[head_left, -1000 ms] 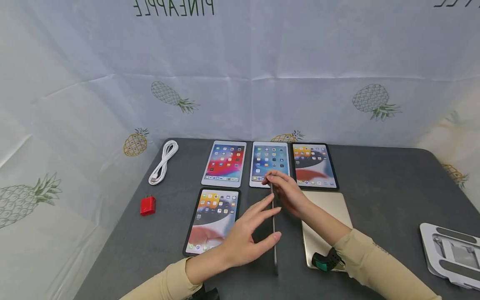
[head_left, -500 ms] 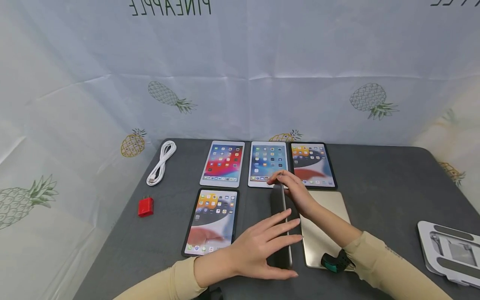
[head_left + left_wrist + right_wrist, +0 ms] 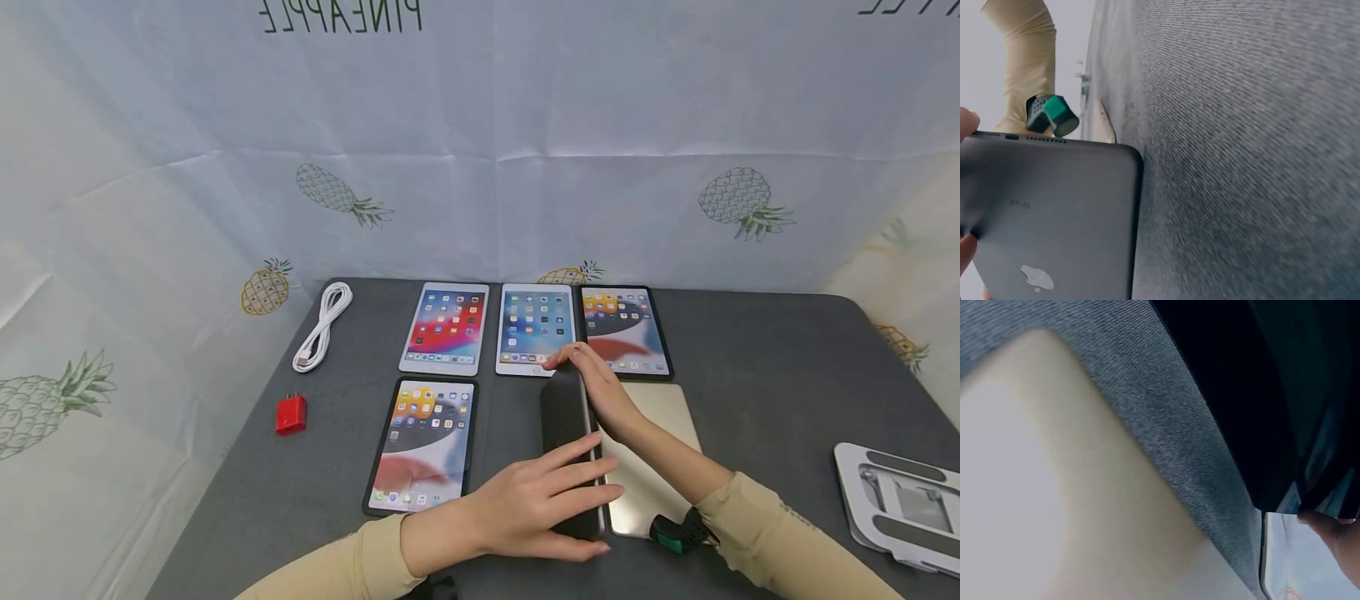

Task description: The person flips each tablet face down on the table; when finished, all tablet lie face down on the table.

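Observation:
A grey-backed tablet [image 3: 564, 408] with an Apple logo stands on its long edge, leaning right. My right hand [image 3: 603, 396] grips its far end, with a fingertip on that edge in the right wrist view. My left hand [image 3: 525, 507] lies against the near end, fingers straight and spread. In the left wrist view its fingertips touch the tablet's back [image 3: 1066, 200] and port edge. The tablet's dark screen [image 3: 1241, 394] faces right, reflecting its surroundings. Under my right forearm lies a gold tablet [image 3: 652, 467], back up, partly hidden.
Two white tablets [image 3: 444, 329] and a black one [image 3: 628, 332] lie lit along the back. Another black tablet [image 3: 422, 446] lies left. A white cable [image 3: 322, 327] and red charger [image 3: 291, 414] are far left. A silver folding stand [image 3: 900, 504] sits right.
The tablet has tilted from upright towards the right, showing more of its back. My left hand has moved right, to its near end. My right hand has shifted slightly right.

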Demonstrator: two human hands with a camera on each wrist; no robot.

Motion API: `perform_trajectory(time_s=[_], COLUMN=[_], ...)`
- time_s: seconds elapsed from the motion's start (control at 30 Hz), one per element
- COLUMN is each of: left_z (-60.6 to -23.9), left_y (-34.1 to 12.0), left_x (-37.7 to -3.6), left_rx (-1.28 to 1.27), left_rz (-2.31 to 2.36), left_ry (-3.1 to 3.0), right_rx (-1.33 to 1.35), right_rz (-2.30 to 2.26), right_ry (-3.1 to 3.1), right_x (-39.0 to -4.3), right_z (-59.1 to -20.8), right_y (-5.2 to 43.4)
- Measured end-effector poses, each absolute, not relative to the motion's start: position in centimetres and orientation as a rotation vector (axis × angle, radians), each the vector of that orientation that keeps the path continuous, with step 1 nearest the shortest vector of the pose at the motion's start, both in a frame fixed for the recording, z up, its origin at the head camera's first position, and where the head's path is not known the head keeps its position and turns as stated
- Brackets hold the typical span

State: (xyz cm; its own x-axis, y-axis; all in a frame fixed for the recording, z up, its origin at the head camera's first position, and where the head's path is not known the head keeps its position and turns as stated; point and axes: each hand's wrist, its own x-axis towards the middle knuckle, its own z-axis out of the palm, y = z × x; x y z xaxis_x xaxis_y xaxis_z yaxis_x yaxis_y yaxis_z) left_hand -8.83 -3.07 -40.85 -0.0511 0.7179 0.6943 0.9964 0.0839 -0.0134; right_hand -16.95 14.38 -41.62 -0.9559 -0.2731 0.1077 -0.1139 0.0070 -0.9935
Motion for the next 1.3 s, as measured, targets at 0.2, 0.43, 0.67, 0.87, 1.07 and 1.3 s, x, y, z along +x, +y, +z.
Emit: perform_trajectory(time_s=[0.2,0.43,0.67,0.87,1.07,1.3], left_z=[-40.9,-41.1,-41.2,-41.2,-41.3,-41.5], left_y=[-2.4,-2.1,-1.9,-1.9,-1.9,-2.2], left_x=[-8.9,-8.8,-8.7,-8.6,-8.7,-8.8], left_rx=[-1.697,-1.731,-1.752,-1.769,-1.788,-1.801], left_rz=[-0.611,-0.634,-0.643,-0.617,-0.58,-0.579], left_ry=[-1.824,-1.862,-1.892,-1.916,-1.943,-1.983], right_rx=[-0.47,-0.487,-0.494,-0.528,-0.544,-0.571], right_rz=[-2.188,-2.286,-2.341,-2.374,-2.363,-2.288], right_ry=[2.109,1.987,1.87,1.801,1.815,1.965], right_x=[-16.8,-16.7,-16.5,-16.4,-16.4,-16.8], right_z=[-42.2,-42.9,-43.2,-43.5,-44.2,-44.5], right_y=[14.7,15.1,15.4,15.6,15.8,16.0])
